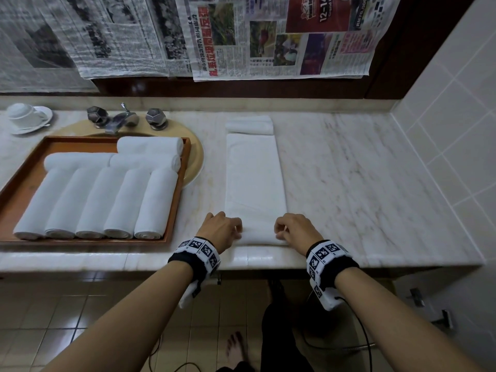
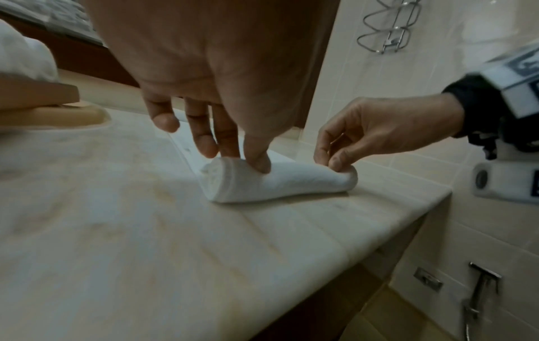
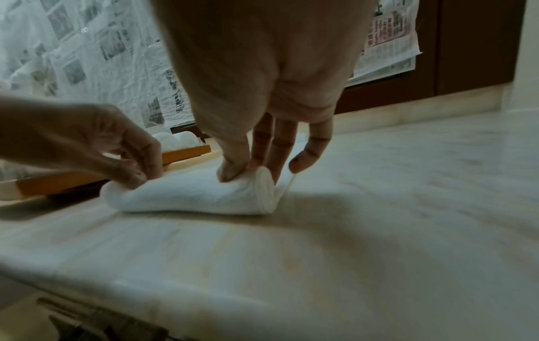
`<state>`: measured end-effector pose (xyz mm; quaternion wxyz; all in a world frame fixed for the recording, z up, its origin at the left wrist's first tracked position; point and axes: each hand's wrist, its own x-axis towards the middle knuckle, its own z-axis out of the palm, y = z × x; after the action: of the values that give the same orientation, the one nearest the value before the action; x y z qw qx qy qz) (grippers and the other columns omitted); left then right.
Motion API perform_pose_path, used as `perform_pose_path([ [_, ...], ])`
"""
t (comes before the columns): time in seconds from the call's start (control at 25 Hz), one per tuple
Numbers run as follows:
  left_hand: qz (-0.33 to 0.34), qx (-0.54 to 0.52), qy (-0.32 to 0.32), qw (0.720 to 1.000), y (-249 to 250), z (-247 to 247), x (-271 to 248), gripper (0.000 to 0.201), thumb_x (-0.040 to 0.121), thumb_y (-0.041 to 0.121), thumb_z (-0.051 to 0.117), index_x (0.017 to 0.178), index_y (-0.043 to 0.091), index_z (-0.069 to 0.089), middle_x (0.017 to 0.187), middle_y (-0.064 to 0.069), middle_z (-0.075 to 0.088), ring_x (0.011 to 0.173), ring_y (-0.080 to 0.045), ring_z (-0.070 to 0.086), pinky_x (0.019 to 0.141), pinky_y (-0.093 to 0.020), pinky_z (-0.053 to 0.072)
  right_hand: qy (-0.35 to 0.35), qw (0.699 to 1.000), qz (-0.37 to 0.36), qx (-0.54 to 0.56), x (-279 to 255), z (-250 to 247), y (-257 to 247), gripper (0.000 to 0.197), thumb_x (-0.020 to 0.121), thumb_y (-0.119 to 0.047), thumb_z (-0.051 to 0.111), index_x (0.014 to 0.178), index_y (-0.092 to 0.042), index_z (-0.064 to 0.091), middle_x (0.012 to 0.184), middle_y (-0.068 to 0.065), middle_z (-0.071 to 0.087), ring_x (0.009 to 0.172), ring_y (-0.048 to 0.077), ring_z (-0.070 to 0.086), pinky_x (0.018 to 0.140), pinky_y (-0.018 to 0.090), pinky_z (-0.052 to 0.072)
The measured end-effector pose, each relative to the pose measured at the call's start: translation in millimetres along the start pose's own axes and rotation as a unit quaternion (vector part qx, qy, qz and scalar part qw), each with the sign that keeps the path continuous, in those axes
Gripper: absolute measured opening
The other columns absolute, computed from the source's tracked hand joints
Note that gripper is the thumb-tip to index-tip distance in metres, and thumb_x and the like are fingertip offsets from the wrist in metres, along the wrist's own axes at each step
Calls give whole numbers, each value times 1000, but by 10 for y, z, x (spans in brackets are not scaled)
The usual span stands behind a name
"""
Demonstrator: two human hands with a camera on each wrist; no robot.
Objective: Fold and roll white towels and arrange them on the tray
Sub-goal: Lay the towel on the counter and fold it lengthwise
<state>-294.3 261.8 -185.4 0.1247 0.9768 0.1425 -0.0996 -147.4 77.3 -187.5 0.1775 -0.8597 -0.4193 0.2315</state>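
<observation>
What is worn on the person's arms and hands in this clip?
Both forearms are bare, no sleeves or gloves. The left wrist and right wrist each wear a black band ringed with white blocks printed with black square markers. A white camera unit hangs under each; a black cable trails from the right.

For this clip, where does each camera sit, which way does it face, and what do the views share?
Head: worn on the head, looks down at the marble counter, tray of rolled towels and sink faucet; both forearms and a bare foot show.
Left wrist: looks along the left hand toward the tiled wall; the right hand shows too.
Right wrist: looks along the right hand toward the tray and newspapers; the left hand shows too.
Shared: all three show both hands pinching the half-rolled towel.
</observation>
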Motion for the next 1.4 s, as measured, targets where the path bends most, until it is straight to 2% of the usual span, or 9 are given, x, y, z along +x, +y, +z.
perform_pose_path([
  [0.24, -16, -56, 48, 997, 150, 73, 42, 19, 91, 9, 54, 97, 13, 72, 97, -3, 64, 86, -24, 61, 76, -32, 49, 67, 994, -69, -61, -36, 211, -119, 11, 87, -6, 58, 88, -7, 69, 92, 5, 63, 89, 22, 57, 76, 35, 49],
  [0.44, 1, -48, 57, 997, 159, 210, -28, 30, 86, 33, 64, 105, 11, 68, 107, -3, 61, 101, -22, 53, 82, -30, 45, 74, 992, -72, -67, -92, 320, -94, 27, 71, -11, 75, 94, -7, 62, 96, 7, 60, 95, 25, 53, 70, 36, 50],
  [0.6, -3, 19, 60, 998, 197, 195, 13, 30, 94, 32, 53, 114, 13, 62, 115, -3, 59, 109, -22, 50, 93, -31, 38, 75, 990, -81, -86, -21, 277, -85, 21, 82, -8, 68, 102, -4, 63, 101, 10, 62, 101, 29, 54, 76, 35, 47],
  [0.72, 18, 97, 39, 994, 153, 126, -5, 34, 96, 40, 45, 118, 18, 59, 115, 0, 60, 110, -23, 49, 95, -38, 31, 15, 992, -78, -99, 9, 198, -33, 25, 92, -12, 58, 118, -10, 60, 113, 4, 60, 110, 21, 48, 89, 27, 41],
  [0.88, 11, 59, 6, 998, 70, 18, 20, 32, 97, 44, 47, 122, 26, 53, 112, 4, 67, 109, -21, 51, 96, -40, 29, -51, 997, -42, -35, 55, 21, -17, 27, 93, -19, 59, 119, -13, 65, 114, 2, 63, 109, 18, 53, 96, 28, 40],
  [1.0, -9, 56, -10, 998, 94, -44, 94, 25, 98, 42, 47, 118, 30, 54, 106, 6, 68, 107, -20, 52, 94, -41, 30, -16, 999, -31, 28, 103, -30, 2, 16, 85, -16, 70, 101, -13, 68, 97, -4, 56, 92, 14, 53, 86, 29, 44],
  [1.16, -12, 3, 38, 999, 161, -37, 164, 15, 95, 25, 56, 103, 20, 67, 107, 2, 60, 100, -22, 57, 84, -35, 44, 57, 995, -47, -70, 133, 90, -57, 2, 86, -14, 66, 87, -13, 66, 90, -3, 55, 89, 16, 49, 73, 32, 43],
  [1.28, -17, -44, 41, 998, 264, 61, 136, 16, 91, 12, 52, 99, 10, 66, 101, -5, 59, 92, -26, 59, 75, -33, 49, 108, 985, -96, -90, 75, 275, -119, 7, 82, -4, 66, 84, -10, 66, 84, 4, 61, 81, 25, 59, 61, 35, 48],
  [1.4, -9, -50, 57, 997, 286, 155, 96, 25, 85, 23, 60, 105, 8, 63, 106, -5, 57, 102, -23, 52, 82, -32, 48, 109, 986, -108, -66, 2, 297, -104, 26, 70, -14, 81, 90, -10, 65, 90, 4, 62, 87, 21, 58, 64, 31, 50],
])
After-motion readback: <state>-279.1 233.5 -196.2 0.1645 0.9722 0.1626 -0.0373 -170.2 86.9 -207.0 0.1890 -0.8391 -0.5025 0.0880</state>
